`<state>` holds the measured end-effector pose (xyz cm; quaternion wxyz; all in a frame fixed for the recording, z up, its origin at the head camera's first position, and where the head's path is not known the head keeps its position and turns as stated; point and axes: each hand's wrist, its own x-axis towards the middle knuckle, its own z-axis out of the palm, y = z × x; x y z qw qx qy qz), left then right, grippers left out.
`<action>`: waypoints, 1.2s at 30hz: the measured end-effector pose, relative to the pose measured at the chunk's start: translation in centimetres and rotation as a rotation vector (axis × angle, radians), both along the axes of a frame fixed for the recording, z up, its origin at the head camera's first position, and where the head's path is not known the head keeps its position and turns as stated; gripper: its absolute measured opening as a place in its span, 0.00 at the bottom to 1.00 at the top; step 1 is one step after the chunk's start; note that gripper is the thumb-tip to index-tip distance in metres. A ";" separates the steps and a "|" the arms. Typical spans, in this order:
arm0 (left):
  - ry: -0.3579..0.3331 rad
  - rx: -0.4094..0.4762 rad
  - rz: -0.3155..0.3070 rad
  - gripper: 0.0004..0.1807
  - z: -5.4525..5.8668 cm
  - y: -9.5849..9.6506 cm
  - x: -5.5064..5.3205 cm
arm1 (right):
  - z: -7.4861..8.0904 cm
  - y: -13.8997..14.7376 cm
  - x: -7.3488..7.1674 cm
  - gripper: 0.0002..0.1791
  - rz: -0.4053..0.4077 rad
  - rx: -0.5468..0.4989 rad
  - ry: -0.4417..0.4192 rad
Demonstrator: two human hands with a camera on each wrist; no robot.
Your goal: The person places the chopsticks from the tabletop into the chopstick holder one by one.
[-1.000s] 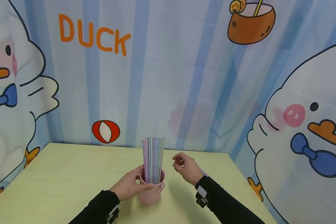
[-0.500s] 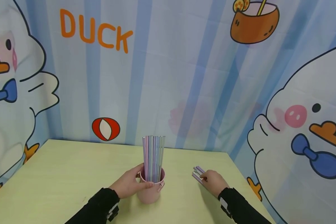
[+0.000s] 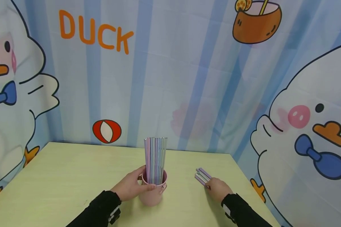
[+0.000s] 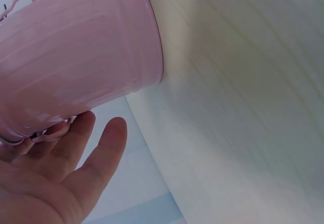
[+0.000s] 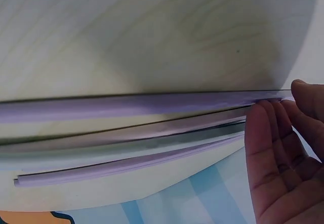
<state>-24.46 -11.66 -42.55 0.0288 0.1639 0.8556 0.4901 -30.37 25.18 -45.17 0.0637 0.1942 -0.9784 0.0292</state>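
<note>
A small pink bucket [image 3: 151, 199] stands upright on the table, with a bundle of pastel straws [image 3: 154, 157] rising out of it. My left hand [image 3: 132, 186] grips it near the rim, thumb across the front; the left wrist view shows fingers by the handle lug on the bucket's pink side [image 4: 81, 51]. To the right, several loose straws [image 3: 202, 177] lie together on the table. Over their near ends is my right hand [image 3: 218, 188], thumb and fingertips pinching a purple straw [image 5: 152, 107]. A pink, a pale green and another purple straw lie beside it, partly behind the fingers.
The pale yellow tabletop [image 3: 82, 170] ends at a striped blue backdrop [image 3: 170, 78] printed with ducks. The backdrop also closes off the left and right sides.
My right hand has moved right and down from beside the bucket to the loose straws, then slid slightly toward their near ends. The left hand has stayed on the bucket.
</note>
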 end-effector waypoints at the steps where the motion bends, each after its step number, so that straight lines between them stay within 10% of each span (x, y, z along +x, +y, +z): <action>1: 0.003 0.001 -0.001 0.49 0.0 0.0 0.0 | -0.1 0.0 0.0 0.03 -0.009 0.003 0.002; 36: -0.010 -0.003 0.011 0.50 -0.3 -0.1 -0.2 | -0.8 -2.8 -0.3 0.05 0.104 -0.083 0.043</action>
